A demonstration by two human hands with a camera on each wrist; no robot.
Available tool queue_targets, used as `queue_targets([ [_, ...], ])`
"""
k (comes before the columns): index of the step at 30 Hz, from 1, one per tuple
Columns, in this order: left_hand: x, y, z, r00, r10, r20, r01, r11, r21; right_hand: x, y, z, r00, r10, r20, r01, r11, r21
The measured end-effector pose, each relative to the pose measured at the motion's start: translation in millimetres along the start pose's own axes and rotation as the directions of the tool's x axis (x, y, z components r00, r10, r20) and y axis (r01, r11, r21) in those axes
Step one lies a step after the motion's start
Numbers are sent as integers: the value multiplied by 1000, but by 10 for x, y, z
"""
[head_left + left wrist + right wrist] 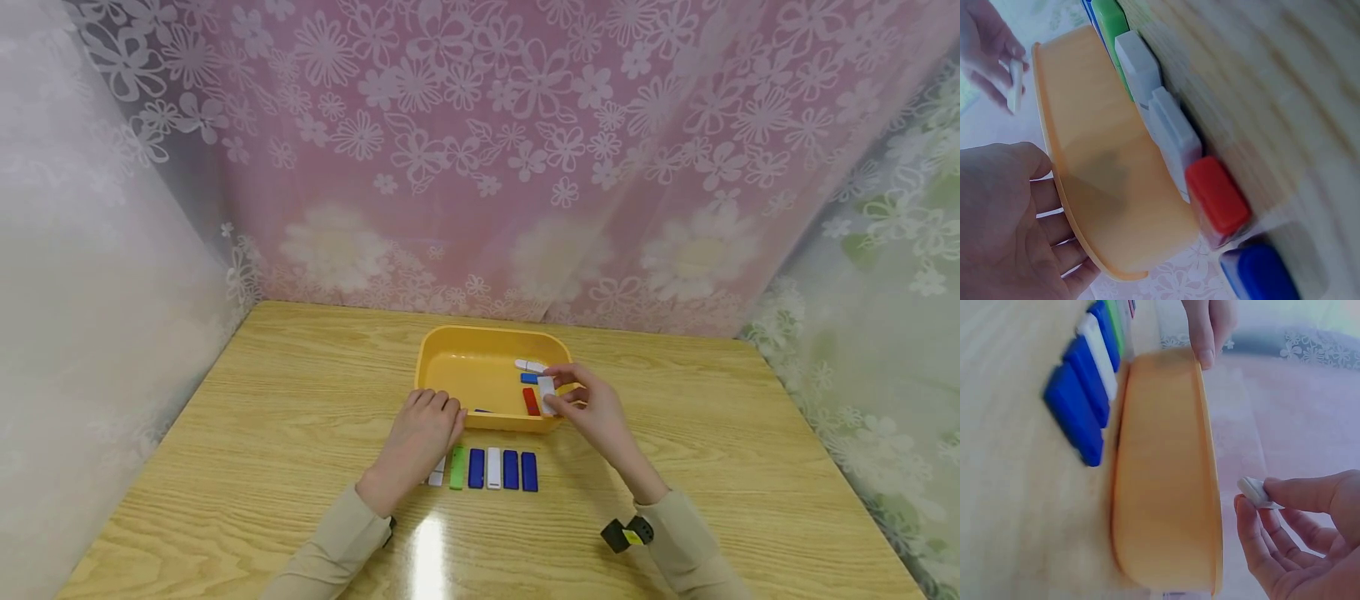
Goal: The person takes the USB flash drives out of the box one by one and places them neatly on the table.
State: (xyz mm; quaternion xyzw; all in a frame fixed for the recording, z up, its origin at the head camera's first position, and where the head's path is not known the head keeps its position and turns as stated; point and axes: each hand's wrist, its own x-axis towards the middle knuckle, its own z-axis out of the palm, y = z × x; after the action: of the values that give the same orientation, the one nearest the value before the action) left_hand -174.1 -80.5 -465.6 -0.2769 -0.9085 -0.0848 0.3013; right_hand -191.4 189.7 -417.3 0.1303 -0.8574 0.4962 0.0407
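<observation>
A yellow tray (pixel 450 354) sits mid-table. Over its right side my right hand (pixel 564 392) pinches a white block (pixel 547 394) between thumb and fingers; the right wrist view shows the same white block (pixel 1254 490) in that hand (pixel 1272 512). My left hand (pixel 431 410) rests with relaxed fingers against the tray's front left rim and holds nothing. Inside the tray lie a white piece (pixel 530 365), a blue block (pixel 529 378) and a red block (pixel 531 401). In front of the tray runs a row of blocks: green (pixel 457 467), blue (pixel 476 467), white (pixel 493 467) and others.
The left wrist view shows a red block (pixel 1216 197) and a blue block (pixel 1260 275) at the row's left end, under my left hand (pixel 1054 219). The wooden table (pixel 225 433) is walled by floral curtains (pixel 487 167) on three sides.
</observation>
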Motion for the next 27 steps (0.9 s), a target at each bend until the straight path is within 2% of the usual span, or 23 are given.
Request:
queue_targets([
  [5, -1, -2, 10, 1000, 3, -11, -3, 1000, 4, -234, 65, -77, 999, 15, 50, -18, 999, 47],
  [8, 0, 0, 5, 1000, 0, -12, 0, 1000, 3, -352, 110, -86, 998, 27, 64, -29, 999, 31],
  [13, 5, 9, -12, 1000, -3, -14, 3, 1000, 0, -500, 160, -64, 992, 100, 82, -98, 995, -24],
  [17, 4, 8, -17, 1000, -9, -3, 9, 1000, -5, -548, 189, -24, 982, 154, 109, -148, 987, -60],
  [23, 2, 6, -22, 1000, -12, 18, 12, 1000, -9, -567, 258, 74, 965, 172, 197, -140, 976, -167],
  [27, 1, 11, -24, 1000, -10, 20, 10, 1000, -11, -564, 260, 128, 961, 170, 218, -124, 970, -209],
])
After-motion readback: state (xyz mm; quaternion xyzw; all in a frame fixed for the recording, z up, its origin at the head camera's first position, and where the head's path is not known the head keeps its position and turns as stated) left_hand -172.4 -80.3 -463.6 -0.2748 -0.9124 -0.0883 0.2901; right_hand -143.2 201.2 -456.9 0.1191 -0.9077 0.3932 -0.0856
